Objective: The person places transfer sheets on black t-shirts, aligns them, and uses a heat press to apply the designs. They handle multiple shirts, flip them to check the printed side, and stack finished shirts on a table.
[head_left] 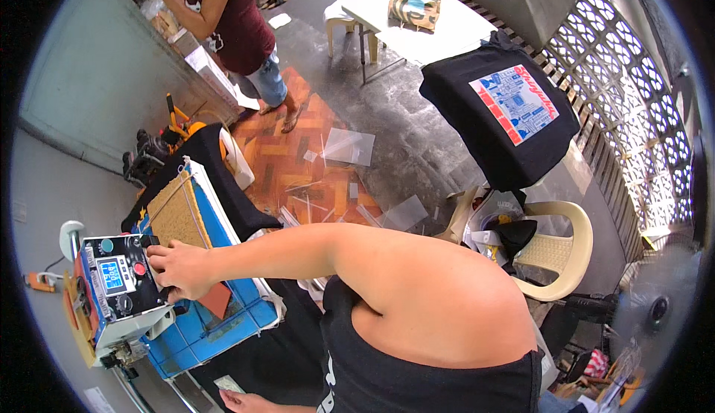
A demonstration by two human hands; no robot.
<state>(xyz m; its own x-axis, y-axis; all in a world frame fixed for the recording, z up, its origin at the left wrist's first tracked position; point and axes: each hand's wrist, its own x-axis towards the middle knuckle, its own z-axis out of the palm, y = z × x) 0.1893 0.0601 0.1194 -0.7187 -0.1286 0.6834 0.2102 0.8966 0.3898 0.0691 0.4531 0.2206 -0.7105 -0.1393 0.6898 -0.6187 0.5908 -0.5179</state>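
Observation:
At the left stands a heat press with a black control box (123,305), which carries a blue display, a red button and knobs. My right hand (182,268) reaches across to it, its fingers curled over the box's near edge beside the red button. Beneath that hand is a blue tiled surface (182,342) with a tan board (179,208) and a red-brown square piece (214,299) on it. Low in the view, my left hand (249,403) pinches a small pale flat piece (229,384); most of that arm is hidden by my black shirt.
A person in a maroon shirt (238,26) stands at the back left. Clear sheets (350,147) and scraps lie on the floor. A black printed T-shirt (499,115) is spread near a white table (439,44); a beige chair (573,242) and a fan (655,309) stand at right.

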